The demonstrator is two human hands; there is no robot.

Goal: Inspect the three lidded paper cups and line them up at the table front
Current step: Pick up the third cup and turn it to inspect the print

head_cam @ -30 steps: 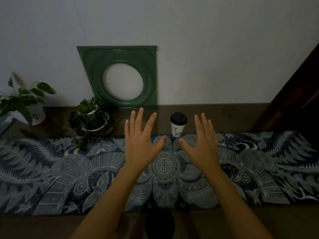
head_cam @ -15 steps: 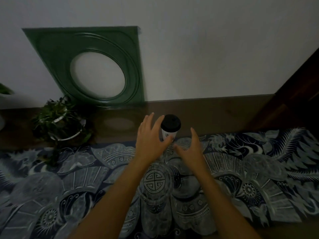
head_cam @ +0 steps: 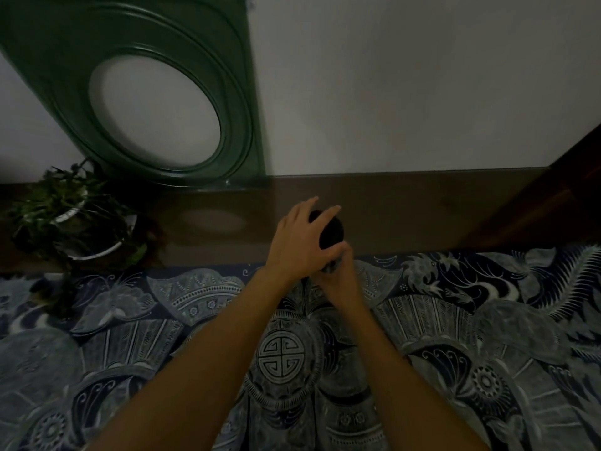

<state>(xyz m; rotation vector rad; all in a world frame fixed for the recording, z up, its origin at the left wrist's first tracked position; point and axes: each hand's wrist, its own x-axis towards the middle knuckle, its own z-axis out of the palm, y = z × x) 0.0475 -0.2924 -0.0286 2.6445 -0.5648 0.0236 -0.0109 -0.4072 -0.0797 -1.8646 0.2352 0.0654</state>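
A paper cup with a black domed plastic lid (head_cam: 332, 234) stands near the back of the dark, glossy brown worktop (head_cam: 406, 216), right at the far edge of a blue-and-white patterned cloth runner (head_cam: 487, 320). Only its lid and a sliver of pale wall under it show; what the cup contains cannot be told, as the lid is on. No other cup is in view.

The left hand (head_cam: 297, 244) lies over the lid from the left, its fingers (head_cam: 327, 213) spread and curved over the top while the thumb presses the near side. The right hand (head_cam: 340, 278) comes from below and to the right, wrapped about the lower cup wall; its fingers are mostly hidden behind the cup and the left hand, so how tightly they close cannot be told.

To the left, a leafy green plant in a round white pot (head_cam: 74, 222) stands on the worktop, its stems trailing onto the runner. Behind it a dark green square panel with a moulded round opening (head_cam: 136, 92) leans against the pale wall (head_cam: 406, 92), its glossy shape reflected in the worktop. A dark wooden edge (head_cam: 572, 177) closes the right side. The runner is matt, densely printed with fans, feathers and a round knot emblem (head_cam: 282, 355) between the forearms.
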